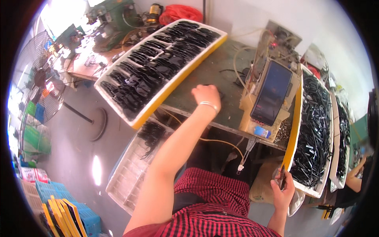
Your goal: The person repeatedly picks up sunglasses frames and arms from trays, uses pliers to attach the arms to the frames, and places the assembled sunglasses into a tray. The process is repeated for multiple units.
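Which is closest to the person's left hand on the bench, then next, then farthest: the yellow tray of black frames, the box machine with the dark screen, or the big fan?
1. Yellow tray, just left of the left hand.
2. Box machine, to its right.
3. Fan, far left.

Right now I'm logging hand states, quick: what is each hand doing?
Left hand: curled, knuckles up, resting on the green bench; whether it holds anything cannot be told.
Right hand: closed on a small dark part.

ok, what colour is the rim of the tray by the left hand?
Yellow edge on a white tray of black parts, next to the left hand. Head view shows it.
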